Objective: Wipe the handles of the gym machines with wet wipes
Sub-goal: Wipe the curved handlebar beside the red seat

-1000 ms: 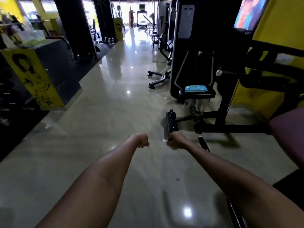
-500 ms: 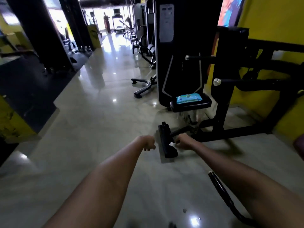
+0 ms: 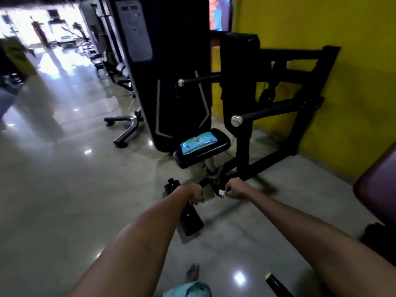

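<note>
White wipe: pinched in right hand, arm outstretched.
Left hand: fingers curled, holding nothing, arm outstretched.

We see two bare forearms, no sleeves, watch or rings, a bare foot at six o'clock, and a teal trouser leg.

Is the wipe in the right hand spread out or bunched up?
Bunched up: only a small white wad of the wipe shows, pinched in the right hand.
</note>
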`<state>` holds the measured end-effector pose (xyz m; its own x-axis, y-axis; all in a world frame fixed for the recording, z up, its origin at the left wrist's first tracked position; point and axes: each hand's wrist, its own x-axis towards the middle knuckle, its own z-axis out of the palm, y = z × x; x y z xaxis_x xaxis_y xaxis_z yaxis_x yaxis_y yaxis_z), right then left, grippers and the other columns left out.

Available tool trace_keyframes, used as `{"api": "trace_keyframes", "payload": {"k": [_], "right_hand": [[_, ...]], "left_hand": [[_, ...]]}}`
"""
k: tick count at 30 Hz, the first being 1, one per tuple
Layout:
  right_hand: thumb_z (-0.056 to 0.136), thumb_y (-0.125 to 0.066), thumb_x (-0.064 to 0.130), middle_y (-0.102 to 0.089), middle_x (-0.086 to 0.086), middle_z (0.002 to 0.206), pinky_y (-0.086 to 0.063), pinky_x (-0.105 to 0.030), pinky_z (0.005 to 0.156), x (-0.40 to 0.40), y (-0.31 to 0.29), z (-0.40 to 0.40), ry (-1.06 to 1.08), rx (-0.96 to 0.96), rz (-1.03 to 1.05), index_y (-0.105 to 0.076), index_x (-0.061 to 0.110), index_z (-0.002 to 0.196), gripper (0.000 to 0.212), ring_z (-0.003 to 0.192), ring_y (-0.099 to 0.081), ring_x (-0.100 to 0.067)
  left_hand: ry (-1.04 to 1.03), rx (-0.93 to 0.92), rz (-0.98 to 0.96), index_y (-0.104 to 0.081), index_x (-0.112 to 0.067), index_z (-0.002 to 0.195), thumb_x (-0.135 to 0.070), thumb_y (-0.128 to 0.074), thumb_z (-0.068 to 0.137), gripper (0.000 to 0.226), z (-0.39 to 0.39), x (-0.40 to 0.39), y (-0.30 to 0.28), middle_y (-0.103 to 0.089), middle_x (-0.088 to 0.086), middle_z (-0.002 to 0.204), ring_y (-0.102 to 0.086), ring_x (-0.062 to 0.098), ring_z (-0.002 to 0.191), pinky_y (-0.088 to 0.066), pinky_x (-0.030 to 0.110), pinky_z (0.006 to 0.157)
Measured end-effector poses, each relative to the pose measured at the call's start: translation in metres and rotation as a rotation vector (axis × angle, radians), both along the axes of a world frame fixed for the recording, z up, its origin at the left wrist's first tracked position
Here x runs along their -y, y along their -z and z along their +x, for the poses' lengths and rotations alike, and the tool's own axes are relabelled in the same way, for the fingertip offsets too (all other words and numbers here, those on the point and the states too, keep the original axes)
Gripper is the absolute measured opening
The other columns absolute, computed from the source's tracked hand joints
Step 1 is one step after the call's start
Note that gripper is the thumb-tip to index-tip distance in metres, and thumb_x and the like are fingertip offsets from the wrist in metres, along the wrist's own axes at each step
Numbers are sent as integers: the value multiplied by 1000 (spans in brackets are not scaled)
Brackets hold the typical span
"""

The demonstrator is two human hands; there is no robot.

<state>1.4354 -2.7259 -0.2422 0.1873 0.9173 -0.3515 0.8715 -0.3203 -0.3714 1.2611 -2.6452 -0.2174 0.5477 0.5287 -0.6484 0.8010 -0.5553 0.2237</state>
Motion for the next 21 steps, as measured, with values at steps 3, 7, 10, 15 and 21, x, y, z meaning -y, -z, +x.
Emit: {"api": "trace_keyframes", "payload": {"k": [3, 7, 10, 15, 21], "right_hand": [[86, -62, 31, -51, -13, 59, -47, -29, 63, -15, 1, 42, 133, 12, 60, -54, 4, 55, 42, 62, -56, -26], [89, -60, 32, -40, -8, 51, -34, -23, 52, -19, -3, 94, 306, -5, 51, -46, 10, 49, 47, 52, -41, -18], [90, -58, 35, -43, -13, 57, -34, -25, 59, -15, -8, 129, 479, -30, 60, -58, 1, 60, 45, 58, -45, -22], [90, -59, 36, -55, -21, 56, -38, -28, 60, 18, -12, 163, 767, -84, 132, -56, 4, 51, 50, 59, -51, -30], [90, -59, 35, -53, -25, 66, -39, -30, 62, 103, 2, 195, 1077, -111, 56, -65, -12, 76, 49, 66, -55, -30]], "left_hand": [[158, -25, 51, -60, -6, 80, -16, -50, 92, 19, 53, -38, 0, -54, 5, 66, -50, 19, 58, -44, 27, 62], [362, -43, 89, -63, -3, 80, -18, -49, 91, 24, 126, -76, -3, -63, 15, 81, -55, 22, 74, -47, 34, 73], [469, -7, 76, -56, -7, 67, -20, -51, 93, 30, 179, -97, -7, -65, 18, 90, -56, 21, 69, -47, 33, 71], [623, 122, -34, -62, 10, 108, -16, -51, 94, 31, 266, -89, -7, -65, 22, 99, -62, 27, 84, -49, 25, 62], [978, 69, -110, -65, 9, 107, -15, -52, 94, 31, 349, -10, 5, -68, 21, 104, -56, 17, 66, -40, 16, 55]]}}
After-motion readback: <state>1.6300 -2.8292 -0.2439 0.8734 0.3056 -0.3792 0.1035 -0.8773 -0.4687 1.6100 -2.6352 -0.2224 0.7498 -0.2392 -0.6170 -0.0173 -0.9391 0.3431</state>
